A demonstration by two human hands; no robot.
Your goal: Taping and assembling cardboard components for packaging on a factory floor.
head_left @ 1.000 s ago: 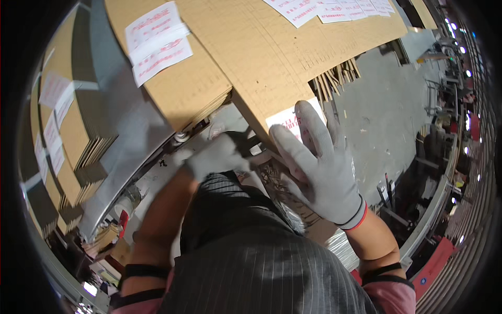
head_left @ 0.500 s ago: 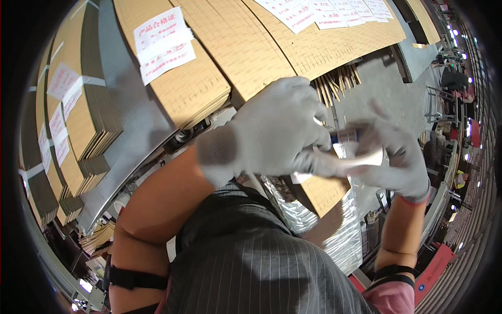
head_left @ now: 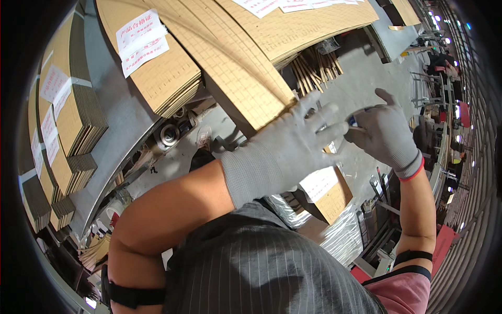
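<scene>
Hands: grey-gloved left hand [head_left: 293, 145], fingers spread; grey-gloved right hand [head_left: 381, 131], curled round small blue thing [head_left: 352, 121], mostly hidden.
Stack: long tan boards [head_left: 230, 57], overhanging grey metal bench [head_left: 123, 112] edge, end beside left hand.

White slips [head_left: 144, 31] with red Chinese characters lie on cardboard stacks [head_left: 162, 86] towards ten, eleven and twelve o'clock; another slip [head_left: 320, 182] (print too faint) lies on a cardboard piece [head_left: 336, 205] at four.

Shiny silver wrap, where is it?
In the head view, the shiny silver wrap is right of centre, low down, beside the dark striped apron and below the gloved left hand.
</scene>
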